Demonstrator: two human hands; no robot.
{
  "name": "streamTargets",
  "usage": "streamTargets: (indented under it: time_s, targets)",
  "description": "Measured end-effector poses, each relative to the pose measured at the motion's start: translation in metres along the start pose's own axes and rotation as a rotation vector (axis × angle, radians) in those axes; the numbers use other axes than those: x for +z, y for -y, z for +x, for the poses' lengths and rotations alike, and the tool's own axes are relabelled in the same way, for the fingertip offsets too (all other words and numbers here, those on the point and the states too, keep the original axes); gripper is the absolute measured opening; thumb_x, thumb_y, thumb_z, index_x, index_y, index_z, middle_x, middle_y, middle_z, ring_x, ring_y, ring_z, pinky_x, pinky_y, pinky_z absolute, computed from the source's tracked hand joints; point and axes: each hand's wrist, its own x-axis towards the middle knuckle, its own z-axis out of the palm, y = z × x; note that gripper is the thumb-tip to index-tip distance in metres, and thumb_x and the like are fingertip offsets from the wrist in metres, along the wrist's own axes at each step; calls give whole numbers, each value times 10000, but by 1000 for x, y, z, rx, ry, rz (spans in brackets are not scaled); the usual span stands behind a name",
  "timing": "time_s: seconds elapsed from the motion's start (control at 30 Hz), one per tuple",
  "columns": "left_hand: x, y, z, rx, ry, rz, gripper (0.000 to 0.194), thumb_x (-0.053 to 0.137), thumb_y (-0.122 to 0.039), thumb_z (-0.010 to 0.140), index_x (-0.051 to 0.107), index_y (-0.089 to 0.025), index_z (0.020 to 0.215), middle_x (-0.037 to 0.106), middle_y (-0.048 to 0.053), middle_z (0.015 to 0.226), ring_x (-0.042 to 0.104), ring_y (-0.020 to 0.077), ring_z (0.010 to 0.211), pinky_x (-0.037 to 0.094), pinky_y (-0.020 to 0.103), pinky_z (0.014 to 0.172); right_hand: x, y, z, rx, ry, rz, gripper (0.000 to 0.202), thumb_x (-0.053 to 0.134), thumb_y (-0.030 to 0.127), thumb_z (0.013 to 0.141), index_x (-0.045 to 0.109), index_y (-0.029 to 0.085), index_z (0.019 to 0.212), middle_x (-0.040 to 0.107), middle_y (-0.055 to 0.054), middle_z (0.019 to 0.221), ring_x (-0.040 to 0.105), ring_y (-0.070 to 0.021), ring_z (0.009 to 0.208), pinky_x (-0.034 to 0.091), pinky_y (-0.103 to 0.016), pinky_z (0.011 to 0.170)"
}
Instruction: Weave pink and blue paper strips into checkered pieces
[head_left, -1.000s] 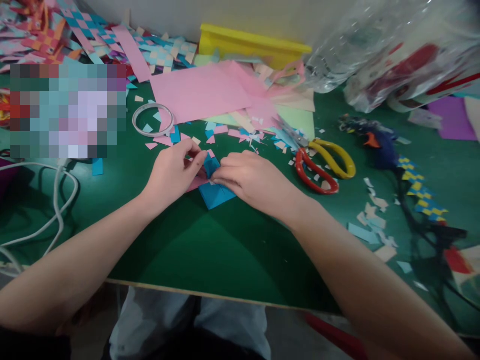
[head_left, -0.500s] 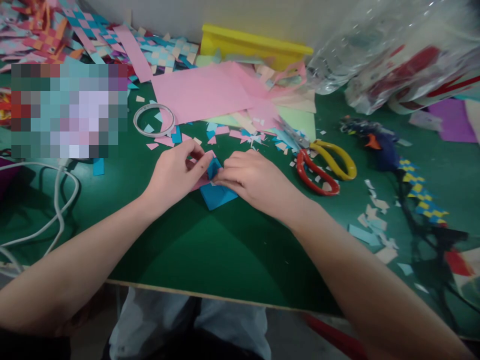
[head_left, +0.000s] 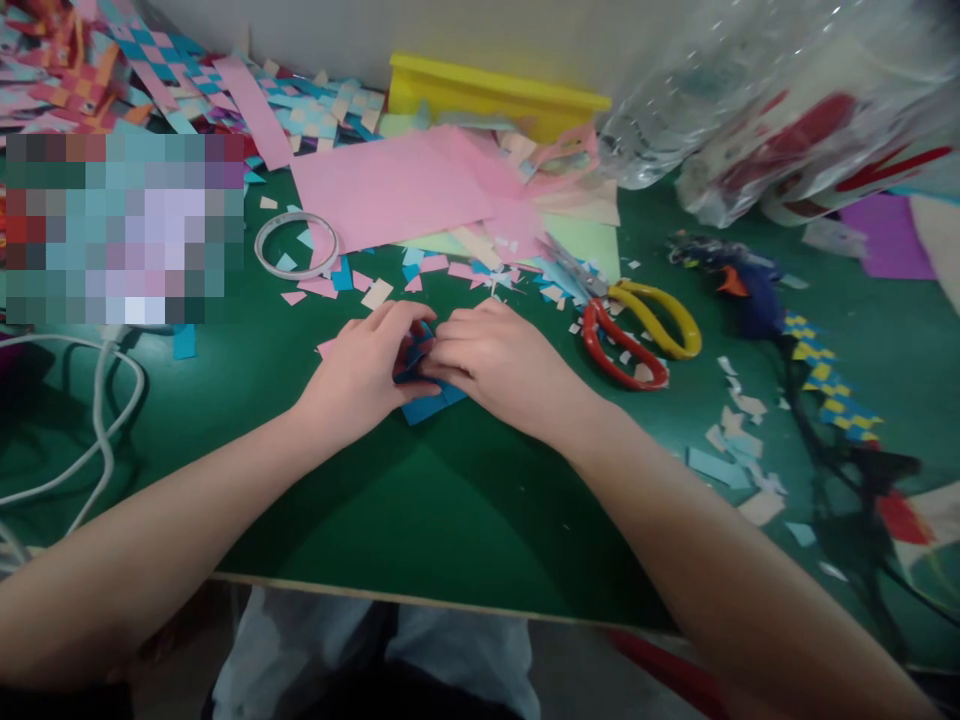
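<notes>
Blue paper (head_left: 425,408), partly folded, lies on the green table under both hands; my fingers hide much of it. My left hand (head_left: 371,358) is at its left side, thumb and fingers curved around the paper's raised part. A bit of pink paper (head_left: 326,348) pokes out beyond the left hand's far side. My right hand (head_left: 501,355) has its fingertips pinched on the blue paper from the right.
Scissors (head_left: 626,330) with red and yellow handles lie to the right. A tape roll (head_left: 296,245), pink sheets (head_left: 390,190) and paper scraps lie beyond the hands. White cable (head_left: 101,400) runs at left; plastic-wrapped things (head_left: 750,150) stand at back right.
My left hand has shifted from pinching the upper edge to curving around the paper, its thumb now lower. The right hand stays at the paper. The view has moved slightly.
</notes>
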Motion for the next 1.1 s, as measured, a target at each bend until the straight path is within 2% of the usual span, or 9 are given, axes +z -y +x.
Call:
streamTargets:
  time_s: [0.33,0.57,0.93,1.1]
  targets:
    - [0,-2,3,-8,19,-25,539,814,-215,637,492,-225,1068,589,34,1091,588,228,984,445,386,854,0,5,2,5,8,-114,229,479,151,911,676,182,799,674,-40,818,519,-195,819,273,-333,693]
    - [-1,-1,3,-7,29,-26,552,817,-214,639,494,-220,1087,580,33,1101,581,226,1004,451,379,859,0,3,3,3,36,-34,222,465,131,916,675,177,861,674,-36,873,538,-185,851,267,-322,698]
    - [0,1,3,4,32,-22,544,813,-211,641,499,-212,1085,580,31,1092,588,213,988,460,392,873,2,4,3,17,37,-33,205,487,150,912,676,167,836,675,-35,849,532,-187,844,262,-325,706]
    - [-1,1,3,24,39,-11,550,821,-255,634,494,-209,1074,570,32,1085,594,205,943,462,391,847,-3,4,4,23,41,-34,212,516,189,910,660,163,756,668,-39,809,505,-190,844,273,-324,713]
